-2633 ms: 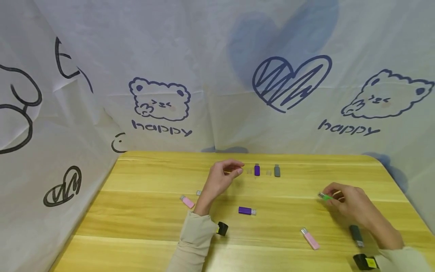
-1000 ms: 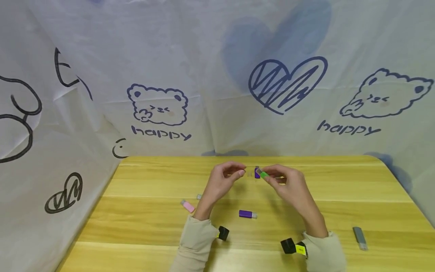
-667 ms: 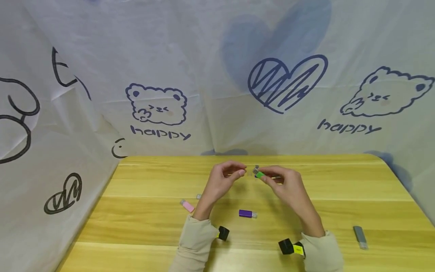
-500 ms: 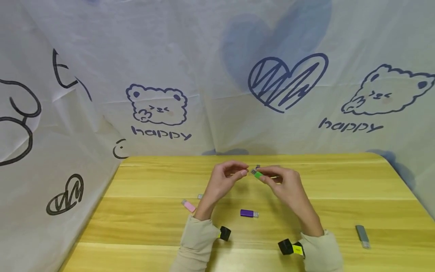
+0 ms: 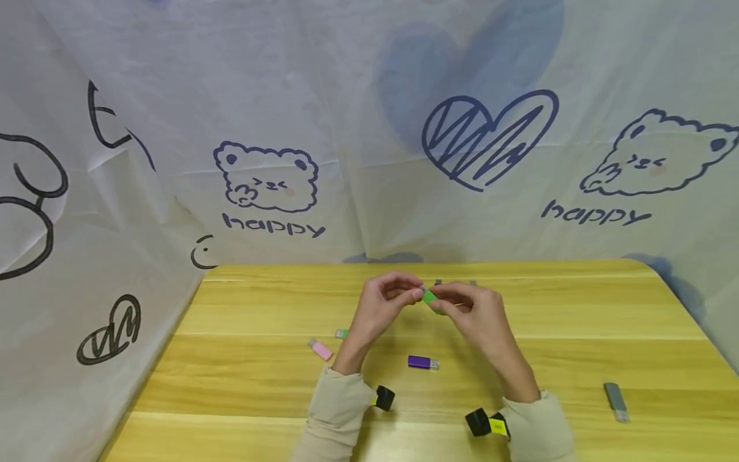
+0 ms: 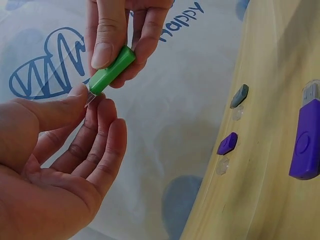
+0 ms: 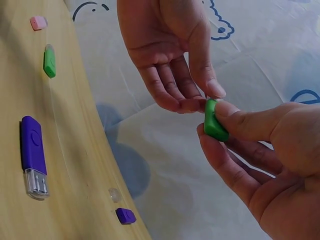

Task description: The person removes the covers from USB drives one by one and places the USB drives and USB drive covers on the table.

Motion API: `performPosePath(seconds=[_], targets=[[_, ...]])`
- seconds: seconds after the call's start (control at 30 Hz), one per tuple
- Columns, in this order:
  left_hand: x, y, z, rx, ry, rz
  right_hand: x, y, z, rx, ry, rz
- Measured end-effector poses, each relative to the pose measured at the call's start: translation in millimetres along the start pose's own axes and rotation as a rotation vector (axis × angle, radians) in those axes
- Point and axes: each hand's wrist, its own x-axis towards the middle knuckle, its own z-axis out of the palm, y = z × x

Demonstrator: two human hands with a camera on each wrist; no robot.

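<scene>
Above the back of the table, both hands meet at a green USB stick [image 6: 112,72]. My right hand [image 5: 479,317] pinches its green body between thumb and fingers, in the right wrist view from the lower right. With thumb and index finger, my left hand [image 5: 378,308] pinches a clear cap [image 6: 90,98] at the connector end. Fingertips partly cover the cap, so how far it sits on the connector cannot be told. The other left fingers are loosely bent.
On the wooden table [image 5: 260,410] lie a capped purple USB stick [image 5: 423,362], a pink one [image 5: 320,350], a grey one [image 5: 616,402] and another green one [image 7: 49,62]. At the back are a purple stick [image 6: 228,144], a grey stick [image 6: 240,96] and loose clear caps [image 6: 223,166].
My right hand has brought the green USB stick leftward from the table's right side to my left fingertips. Its connector end now meets the left thumb and finger. The left hand has barely moved.
</scene>
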Motion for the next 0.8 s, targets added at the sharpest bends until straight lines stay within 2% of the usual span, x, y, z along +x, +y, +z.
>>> performPosePath(seconds=[0.53, 0.8], targets=[[0.6, 0.6, 1.2, -0.012, 0.041, 0.022, 2.1, -1.0, 1.6, -0.006, -0.020, -0.008], [1.0, -0.9, 5.5, -0.023, 0.063, 0.006, -0.2, 0.8, -0.5, -0.005, -0.027, -0.019]])
